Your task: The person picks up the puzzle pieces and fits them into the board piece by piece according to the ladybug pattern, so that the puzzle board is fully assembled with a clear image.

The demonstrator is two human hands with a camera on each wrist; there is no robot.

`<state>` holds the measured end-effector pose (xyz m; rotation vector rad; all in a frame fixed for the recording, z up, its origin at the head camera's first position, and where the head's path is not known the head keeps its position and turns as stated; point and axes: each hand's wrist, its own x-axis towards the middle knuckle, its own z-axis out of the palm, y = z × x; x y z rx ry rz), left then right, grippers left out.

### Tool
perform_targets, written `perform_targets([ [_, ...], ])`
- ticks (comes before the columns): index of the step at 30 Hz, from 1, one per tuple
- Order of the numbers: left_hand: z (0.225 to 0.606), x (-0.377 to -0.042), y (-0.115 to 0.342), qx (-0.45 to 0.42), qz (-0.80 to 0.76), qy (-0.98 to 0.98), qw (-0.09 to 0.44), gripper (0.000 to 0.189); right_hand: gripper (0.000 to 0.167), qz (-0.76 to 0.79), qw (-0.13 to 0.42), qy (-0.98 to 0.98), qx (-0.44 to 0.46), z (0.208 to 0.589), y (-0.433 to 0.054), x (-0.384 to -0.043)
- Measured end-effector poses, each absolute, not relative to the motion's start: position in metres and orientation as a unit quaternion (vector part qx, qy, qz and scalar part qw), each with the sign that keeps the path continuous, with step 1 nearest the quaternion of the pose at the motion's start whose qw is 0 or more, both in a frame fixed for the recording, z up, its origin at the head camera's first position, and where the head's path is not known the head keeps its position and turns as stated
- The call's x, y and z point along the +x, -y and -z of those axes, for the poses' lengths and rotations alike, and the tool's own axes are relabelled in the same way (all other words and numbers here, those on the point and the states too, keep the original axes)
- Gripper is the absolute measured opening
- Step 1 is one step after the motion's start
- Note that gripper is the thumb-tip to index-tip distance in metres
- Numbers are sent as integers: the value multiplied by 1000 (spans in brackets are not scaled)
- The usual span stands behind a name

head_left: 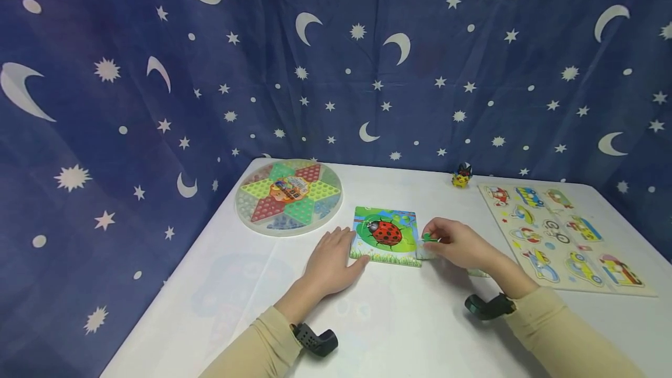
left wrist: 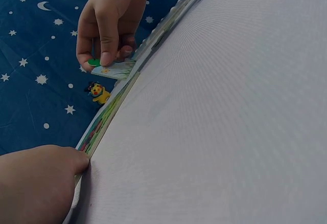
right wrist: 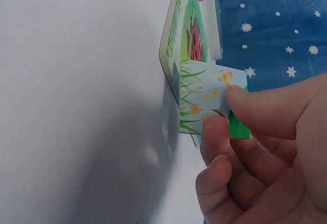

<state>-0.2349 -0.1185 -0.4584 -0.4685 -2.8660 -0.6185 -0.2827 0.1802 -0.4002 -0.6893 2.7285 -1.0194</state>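
A small square puzzle board [head_left: 387, 259] with a red ladybug picture and a grassy border lies on the white table. My left hand [head_left: 334, 261] rests along its left side, fingers stretched out and thumb at the front edge. In the left wrist view that thumb touches the edge of the board. Between thumb and fingers, my right hand [head_left: 458, 244] pinches a puzzle piece [right wrist: 202, 93] printed with grass, orange flowers and a green patch. The piece is tilted up by the board's right side and overlaps its edge in the right wrist view.
A round Chinese checkers board [head_left: 289, 197] lies at the back left. On the right is a vehicle peg puzzle [head_left: 567, 238]. Near the back edge stands a small yellow figurine [head_left: 462, 176]. Another flat piece [head_left: 478, 273] shows partly behind the right forearm.
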Motion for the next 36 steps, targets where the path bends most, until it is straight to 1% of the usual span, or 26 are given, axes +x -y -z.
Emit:
perform_targets([
  [7, 458, -234, 117, -158, 212, 961, 85, 69, 17, 346, 80, -910, -215, 408, -163, -280],
  [13, 458, -235, 116, -160, 212, 960, 85, 70, 12, 327, 59, -916, -224, 408, -158, -278],
  [17, 458, -235, 116, -158, 209, 961, 85, 69, 14, 317, 46, -919, -231, 408, -157, -278],
  [21, 458, -235, 116, -159, 209, 961, 86, 69, 16, 320, 44, -915, -241, 411, -155, -278],
  [31, 459, -235, 117, -160, 207, 961, 89, 69, 14, 300, 43, -921, -245, 414, -150, -283],
  [36, 457, -235, 118, -158, 208, 961, 86, 69, 16, 298, 38, -922, -244, 415, -145, -284],
])
